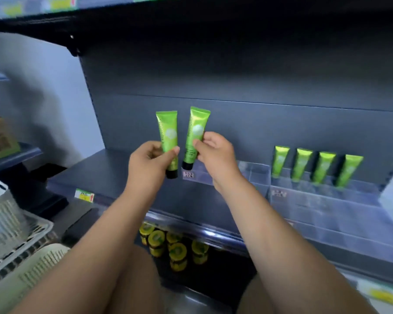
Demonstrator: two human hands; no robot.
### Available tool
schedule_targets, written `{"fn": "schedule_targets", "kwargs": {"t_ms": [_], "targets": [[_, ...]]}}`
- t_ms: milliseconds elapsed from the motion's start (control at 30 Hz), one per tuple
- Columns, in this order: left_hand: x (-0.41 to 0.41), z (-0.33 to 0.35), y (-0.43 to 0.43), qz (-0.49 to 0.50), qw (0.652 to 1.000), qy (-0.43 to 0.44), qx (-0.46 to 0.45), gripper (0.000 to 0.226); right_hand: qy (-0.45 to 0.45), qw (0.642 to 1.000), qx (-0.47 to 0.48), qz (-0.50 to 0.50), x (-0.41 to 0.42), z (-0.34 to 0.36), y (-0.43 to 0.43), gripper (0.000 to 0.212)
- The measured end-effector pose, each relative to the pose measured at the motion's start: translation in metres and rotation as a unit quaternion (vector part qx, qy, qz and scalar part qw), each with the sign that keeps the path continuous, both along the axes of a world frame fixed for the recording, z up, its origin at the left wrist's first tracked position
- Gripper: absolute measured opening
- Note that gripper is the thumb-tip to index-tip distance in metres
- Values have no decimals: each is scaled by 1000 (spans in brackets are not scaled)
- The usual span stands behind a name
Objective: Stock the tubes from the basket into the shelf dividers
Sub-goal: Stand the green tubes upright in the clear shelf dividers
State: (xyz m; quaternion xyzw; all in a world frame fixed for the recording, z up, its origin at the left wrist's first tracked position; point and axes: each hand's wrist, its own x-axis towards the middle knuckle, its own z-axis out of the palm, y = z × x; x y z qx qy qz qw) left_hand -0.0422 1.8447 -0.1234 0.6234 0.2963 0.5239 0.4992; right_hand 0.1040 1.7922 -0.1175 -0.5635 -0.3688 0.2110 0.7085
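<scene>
One white slotted basket (7, 223) sits nearest, at lower left, cut off by the frame edge; its contents cannot be made out. Beyond it, the left hand (149, 160) grips a green tube (168, 132) between thumb and curled fingers. The right hand (216, 155) pinches a second tube (195, 132). Both are upright, black cap down, slightly apart, above the dark shelf (114, 175), whose left portion is open surface up to the front edge. Clear dividers (304, 200) occupy the right portion; four matching tubes (303, 165) stand at their rear. Tube print is blurred.
</scene>
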Motion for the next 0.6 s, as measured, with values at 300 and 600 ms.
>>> {"fn": "schedule_targets", "kwargs": {"t_ms": [300, 600], "targets": [[65, -18, -17, -99, 994, 25, 27, 16, -10, 998, -29, -60, 65, -9, -69, 10], [126, -58, -37, -178, 982, -48, -35, 13, 21, 989, -30, -143, 101, -39, -110, 7]]}}
